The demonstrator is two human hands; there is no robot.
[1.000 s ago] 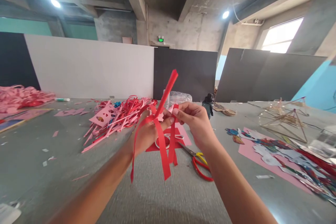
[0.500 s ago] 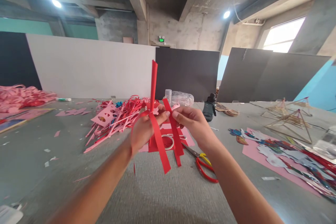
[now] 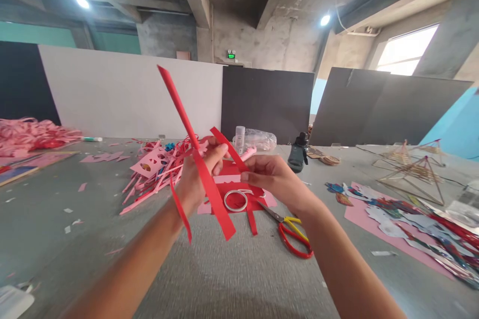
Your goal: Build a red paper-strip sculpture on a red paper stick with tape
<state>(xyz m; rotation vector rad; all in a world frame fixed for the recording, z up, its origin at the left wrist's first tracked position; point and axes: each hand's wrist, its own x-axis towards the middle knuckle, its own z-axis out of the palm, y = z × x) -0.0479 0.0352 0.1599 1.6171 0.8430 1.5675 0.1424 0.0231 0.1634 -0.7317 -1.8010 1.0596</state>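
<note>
My left hand [image 3: 196,174] is closed around several red paper strips [image 3: 194,157]; one long strip sticks up to the left and others hang below my wrist. My right hand [image 3: 271,179] pinches another red strip [image 3: 228,147] that runs up-left toward the left hand's fingers. Both hands are held above the grey table [image 3: 232,274]. Below them lie a red paper sheet [image 3: 239,192] with a white tape ring [image 3: 235,200] on it.
Red-and-yellow scissors [image 3: 292,232] lie right of the sheet. A heap of red and pink paper scraps [image 3: 157,169] lies left. A dark bottle [image 3: 297,158] and a plastic bag [image 3: 258,138] stand behind. Coloured cutouts on pink paper [image 3: 392,219] and stick frames [image 3: 415,172] are at right.
The long upright strip has swung from leaning right, through vertical, to leaning left. My left hand turned with it, and my right hand dropped slightly, still pinching its strip.
</note>
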